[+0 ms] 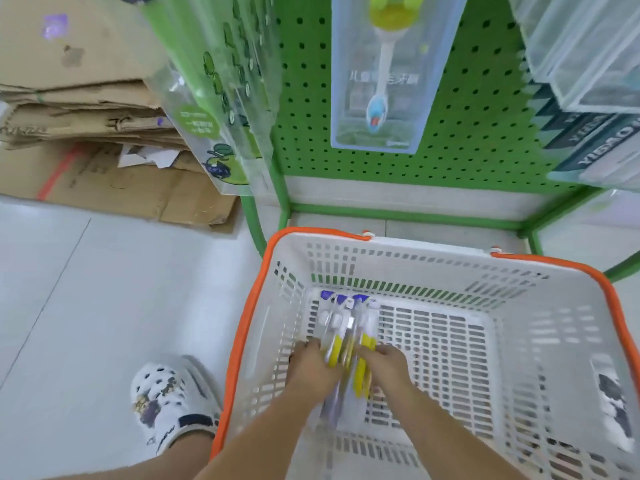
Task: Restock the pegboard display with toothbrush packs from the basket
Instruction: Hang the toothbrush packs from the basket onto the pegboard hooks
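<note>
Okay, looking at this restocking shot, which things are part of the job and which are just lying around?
Part of the job:
- clear toothbrush packs with yellow handles, gripped by left hand and right hand
- white slotted plastic basket with orange rim
- green perforated pegboard display

Just lying about:
- flattened brown cardboard boxes
- white clog with charms, worn on a foot

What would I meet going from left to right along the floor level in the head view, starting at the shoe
Shoe → orange rim of the basket → left hand → toothbrush packs → right hand → bare slatted floor of the basket, then its right wall.
</note>
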